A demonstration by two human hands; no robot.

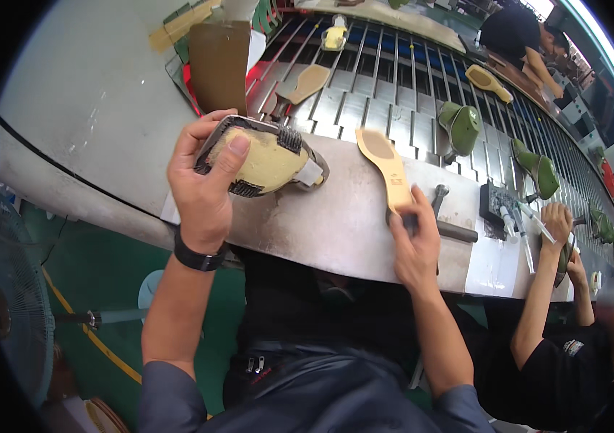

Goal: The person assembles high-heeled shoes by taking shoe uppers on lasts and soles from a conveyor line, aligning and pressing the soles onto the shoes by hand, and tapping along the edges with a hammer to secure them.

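Observation:
My left hand [209,169] is wrapped round a shoe [271,160] turned bottom up, with the thumb pressed on its pale yellow underside. Black ribbed strap ends lie folded over that underside, and a whitish piece sits toward the heel. In my right hand [417,234] is a tan shoe sole [382,162], pinched at its narrow heel end between thumb and fingers. The sole's wide end, with a brownish patch, points away from me over the table's far edge. Beside my right fingers lies a hammer [458,231], partly hidden by the hand.
Beyond the metal table [299,231] runs a roller conveyor [364,79] with green shoe lasts [460,128] and another tan sole [310,83]. A black box [496,206] with brushes stands right, near a co-worker's hands [558,224]. A brown board [219,68] stands at the back left; a fan [14,303] is lower left.

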